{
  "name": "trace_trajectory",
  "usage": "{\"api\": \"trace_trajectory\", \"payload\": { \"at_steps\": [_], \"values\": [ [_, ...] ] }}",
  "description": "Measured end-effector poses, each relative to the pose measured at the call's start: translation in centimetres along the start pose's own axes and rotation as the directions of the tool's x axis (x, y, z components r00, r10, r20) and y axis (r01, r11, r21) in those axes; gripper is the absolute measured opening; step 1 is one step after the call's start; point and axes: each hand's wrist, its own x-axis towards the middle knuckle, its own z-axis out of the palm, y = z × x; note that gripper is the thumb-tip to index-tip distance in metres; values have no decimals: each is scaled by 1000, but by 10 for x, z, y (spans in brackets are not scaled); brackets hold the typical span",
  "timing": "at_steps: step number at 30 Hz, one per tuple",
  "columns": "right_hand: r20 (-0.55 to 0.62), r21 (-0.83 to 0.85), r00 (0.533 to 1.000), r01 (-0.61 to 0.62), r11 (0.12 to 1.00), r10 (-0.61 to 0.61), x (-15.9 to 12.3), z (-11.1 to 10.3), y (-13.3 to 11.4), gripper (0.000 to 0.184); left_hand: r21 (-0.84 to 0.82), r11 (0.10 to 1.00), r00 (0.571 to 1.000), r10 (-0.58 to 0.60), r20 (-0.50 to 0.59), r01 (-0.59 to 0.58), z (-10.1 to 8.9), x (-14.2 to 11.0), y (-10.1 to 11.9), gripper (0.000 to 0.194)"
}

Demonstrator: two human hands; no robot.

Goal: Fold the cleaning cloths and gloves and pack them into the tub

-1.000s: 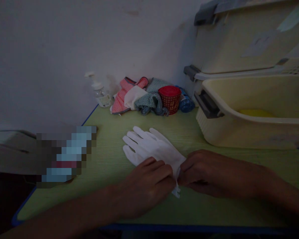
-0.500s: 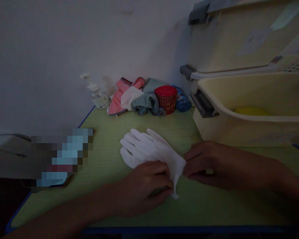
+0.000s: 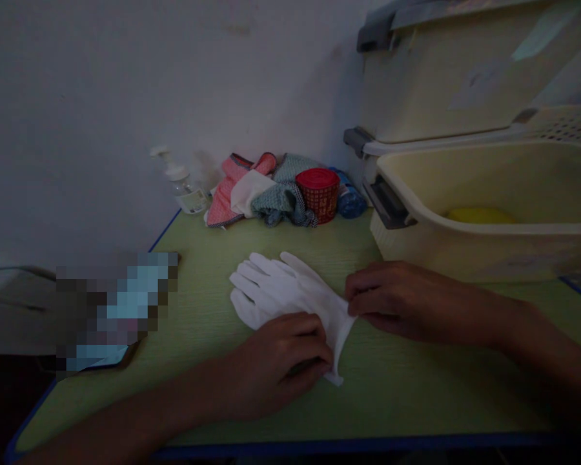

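Observation:
White gloves (image 3: 290, 290), seemingly layered with their fingers toward the far left, lie flat on the green tabletop (image 3: 198, 290). My left hand (image 3: 285, 361) rests over the near side of the cuff, fingers curled and pinching its lower corner. At the cuff's far corner, the fingertips of my right hand (image 3: 392, 300) are closed on the fabric. Between the two hands the cuff edge is drawn out in a shallow curve. My left fingers hide part of the gloves' palm area.
A cream plastic bin (image 3: 416, 245) with its lid raised stands at the right, something yellow (image 3: 479, 215) inside. Along the wall are a pump bottle (image 3: 188, 194), crumpled cloths (image 3: 252, 194), a red container (image 3: 318, 194) and a blue roll (image 3: 349, 197). A pixelated object (image 3: 126, 310) lies at the left edge.
My right hand has moved from close beside my left hand toward the cuff's far corner. The bunched cuff is now spread wider. The whole view has shifted slightly.

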Motion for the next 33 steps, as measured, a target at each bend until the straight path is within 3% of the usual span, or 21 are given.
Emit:
{"api": "trace_trajectory", "payload": {
  "at_steps": [11, 14, 18, 25, 29, 33],
  "values": [
    [31, -133, 999, -35, 991, 39, 1, 8, -1, 17, 60, 998, 1000, 22, 0, -22, 2, -2, -3, 17],
    [20, -157, 999, -45, 987, 49, 1, 8, -2, 19, 196, 977, 995, 94, -29, -87, 3, -4, -4, 15],
    [-16, -154, 996, -92, 984, 91, 0, 6, -4, 20, 441, 877, 974, 225, -28, -190, 4, -5, -7, 13],
    [114, 83, 988, -117, 990, 107, -1, 0, -13, 19, 447, 868, 973, 231, 21, -216, -4, -7, -7, 16],
    [199, 297, 980, -40, 954, -21, 4, -2, -26, 24, 445, 872, 975, 223, 12, -205, -9, -8, -8, 29],
    [211, 472, 959, 69, 879, -189, 7, -2, -36, 42, 544, 830, 989, 146, -1, -122, -18, -9, -14, 33]
  ]
}}
